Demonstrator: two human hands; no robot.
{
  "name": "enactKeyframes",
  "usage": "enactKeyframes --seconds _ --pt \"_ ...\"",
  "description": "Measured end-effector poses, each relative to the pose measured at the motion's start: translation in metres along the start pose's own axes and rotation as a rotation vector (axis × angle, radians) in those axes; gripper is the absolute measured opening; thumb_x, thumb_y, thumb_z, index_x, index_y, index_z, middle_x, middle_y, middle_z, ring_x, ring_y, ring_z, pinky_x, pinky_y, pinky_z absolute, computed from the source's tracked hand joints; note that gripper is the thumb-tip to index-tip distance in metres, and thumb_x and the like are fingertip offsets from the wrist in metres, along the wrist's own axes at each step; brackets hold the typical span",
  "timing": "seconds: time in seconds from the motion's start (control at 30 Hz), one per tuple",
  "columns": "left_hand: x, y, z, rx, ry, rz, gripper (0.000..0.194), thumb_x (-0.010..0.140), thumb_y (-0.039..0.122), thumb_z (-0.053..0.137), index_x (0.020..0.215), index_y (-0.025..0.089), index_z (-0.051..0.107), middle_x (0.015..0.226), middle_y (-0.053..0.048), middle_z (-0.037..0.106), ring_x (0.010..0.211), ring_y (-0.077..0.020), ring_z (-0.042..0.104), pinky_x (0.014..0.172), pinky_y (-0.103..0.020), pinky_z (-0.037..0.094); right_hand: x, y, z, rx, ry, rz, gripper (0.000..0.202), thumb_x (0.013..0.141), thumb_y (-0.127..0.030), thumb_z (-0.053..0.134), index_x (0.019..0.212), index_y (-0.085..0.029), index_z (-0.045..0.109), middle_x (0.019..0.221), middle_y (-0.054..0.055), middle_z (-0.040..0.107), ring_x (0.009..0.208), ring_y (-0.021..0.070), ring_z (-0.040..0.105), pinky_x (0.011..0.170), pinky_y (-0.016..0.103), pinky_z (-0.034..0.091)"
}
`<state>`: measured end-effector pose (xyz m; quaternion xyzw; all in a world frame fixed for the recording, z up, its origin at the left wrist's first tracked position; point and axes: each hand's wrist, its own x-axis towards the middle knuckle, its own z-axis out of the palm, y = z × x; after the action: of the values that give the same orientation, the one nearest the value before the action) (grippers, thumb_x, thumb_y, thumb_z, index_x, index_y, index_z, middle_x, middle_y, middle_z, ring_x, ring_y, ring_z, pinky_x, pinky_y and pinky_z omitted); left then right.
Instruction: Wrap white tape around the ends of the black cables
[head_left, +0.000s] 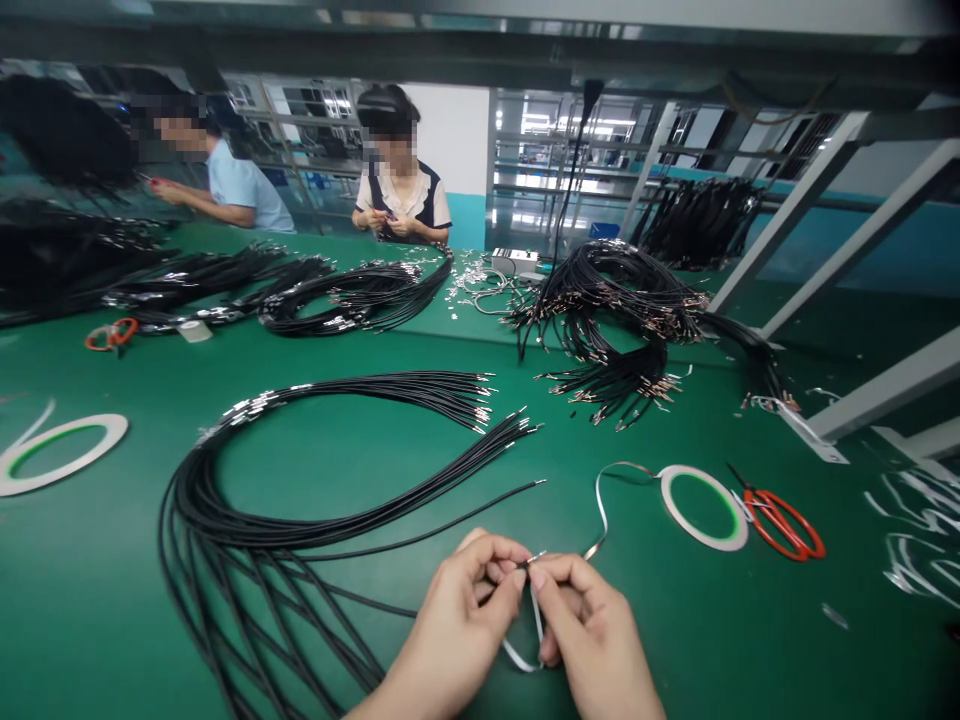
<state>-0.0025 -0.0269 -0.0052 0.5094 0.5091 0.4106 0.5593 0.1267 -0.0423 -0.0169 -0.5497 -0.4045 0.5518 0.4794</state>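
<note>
Near the bottom centre, my left hand (469, 610) pinches the end of a black cable (382, 604) between thumb and fingers. My right hand (589, 620) is closed beside it, its thumb and index finger on a thin white tape strip (537, 625) at the cable's tip. The strip hangs in a loop below the fingertips. A curved bundle of black cables (300, 528) with bare metal ends lies to the left. One separate cable (480, 500) points toward the right. Behind my right hand, a strip runs to a white tape roll (705, 508) with a green inner edge.
Orange-handled scissors (787, 525) lie right of the roll. Another tape roll (64, 453) and orange scissors (112, 335) are at left. Cable heaps (615, 290) lie further back, near slanted metal supports (892, 380). Two people (401, 190) (240, 185) sit across the green table (315, 650).
</note>
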Motion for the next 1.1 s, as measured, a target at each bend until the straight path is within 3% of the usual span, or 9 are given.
enactKeyframes --seconds 0.17,0.37,0.53,0.8,0.97,1.03,1.1 --pt "0.002 0.002 0.000 0.061 0.016 -0.010 0.022 0.083 0.037 0.058 0.081 0.016 0.065 0.079 -0.002 0.055 0.068 -0.0123 0.052 0.059 -0.021 0.043 -0.002 0.003 -0.002 -0.023 -0.012 -0.019 0.032 0.077 -0.045 0.065 0.081 -0.013 0.066 0.050 -0.002 0.055 0.040 0.0085 0.047 0.039 0.016 0.038" --pt "0.001 0.001 0.001 0.030 0.040 -0.002 0.023 0.083 0.037 0.058 0.077 0.015 0.061 0.075 -0.002 0.057 0.072 -0.0159 0.054 0.067 -0.025 0.043 -0.004 0.003 -0.003 -0.023 -0.002 -0.088 0.028 0.078 -0.042 0.065 0.079 -0.014 0.070 0.078 0.007 0.066 0.043 0.0093 0.052 0.041 0.020 0.043" --pt "0.002 0.001 0.002 0.003 0.045 0.006 0.023 0.084 0.038 0.057 0.078 0.016 0.061 0.074 -0.001 0.057 0.072 -0.0150 0.053 0.069 -0.024 0.042 -0.003 0.003 -0.004 -0.031 0.006 -0.106 0.026 0.077 -0.040 0.066 0.082 -0.016 0.074 0.086 0.008 0.067 0.042 0.0092 0.053 0.041 0.021 0.045" --pt "0.004 0.007 -0.002 -0.059 -0.010 -0.029 0.026 0.082 0.039 0.060 0.080 0.014 0.067 0.076 -0.004 0.060 0.062 -0.0112 0.048 0.055 -0.020 0.036 0.001 0.016 -0.008 -0.081 0.031 -0.094 0.030 0.075 -0.043 0.067 0.090 -0.018 0.076 0.074 0.004 0.065 0.040 0.0096 0.053 0.040 0.021 0.043" --pt "0.008 0.006 -0.003 -0.068 0.026 -0.021 0.028 0.079 0.041 0.063 0.077 0.013 0.066 0.072 -0.002 0.058 0.056 -0.0093 0.044 0.050 -0.020 0.033 0.000 0.019 -0.003 -0.005 0.056 -0.051 0.049 0.075 -0.045 0.066 0.117 -0.019 0.063 0.064 0.000 0.062 0.042 0.0110 0.052 0.041 0.022 0.046" --pt "0.010 0.006 -0.004 -0.078 0.049 -0.025 0.029 0.078 0.042 0.063 0.079 0.013 0.065 0.069 -0.001 0.057 0.053 -0.0081 0.041 0.048 -0.020 0.031 0.002 0.015 -0.001 -0.033 0.070 -0.112 0.050 0.078 -0.043 0.064 0.121 -0.019 0.058 0.071 0.002 0.064 0.051 0.0145 0.057 0.049 0.026 0.051" --pt "0.011 0.007 -0.006 -0.081 0.071 -0.018 0.031 0.078 0.043 0.063 0.083 0.012 0.064 0.067 0.000 0.057 0.051 -0.0071 0.039 0.048 -0.019 0.031 0.004 0.007 -0.004 -0.173 0.080 -0.250 0.043 0.080 -0.040 0.061 0.118 -0.019 0.058 0.090 0.007 0.067 0.076 0.0217 0.063 0.070 0.034 0.053"
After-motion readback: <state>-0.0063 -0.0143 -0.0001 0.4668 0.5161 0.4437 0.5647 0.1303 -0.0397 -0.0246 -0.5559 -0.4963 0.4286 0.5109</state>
